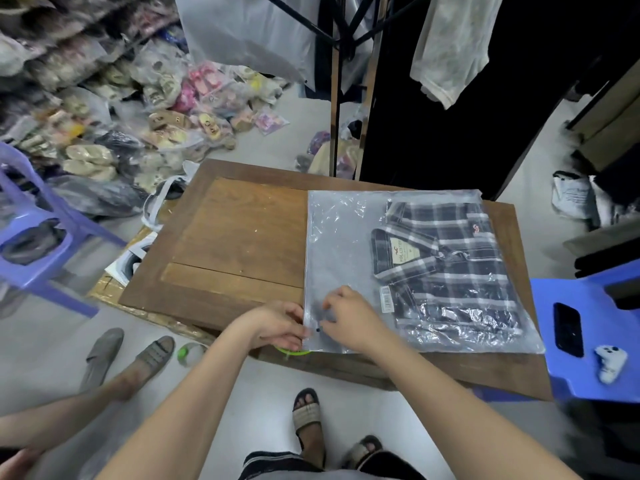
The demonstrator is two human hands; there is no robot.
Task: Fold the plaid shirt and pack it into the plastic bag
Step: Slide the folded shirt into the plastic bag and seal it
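Note:
The folded dark plaid shirt lies inside a clear plastic bag on the right half of a low wooden table. The shirt fills the bag's right part, collar and label facing up. My left hand pinches the bag's near left corner at its zip edge. My right hand rests on top of the bag right beside it, fingers pressing the same edge near a small dark slider.
A blue plastic stool on the right carries a black phone and a white controller. Another purple stool stands left. Bagged goods pile up at the back left. A clothes rack stands behind the table. Feet in sandals are below the table edge.

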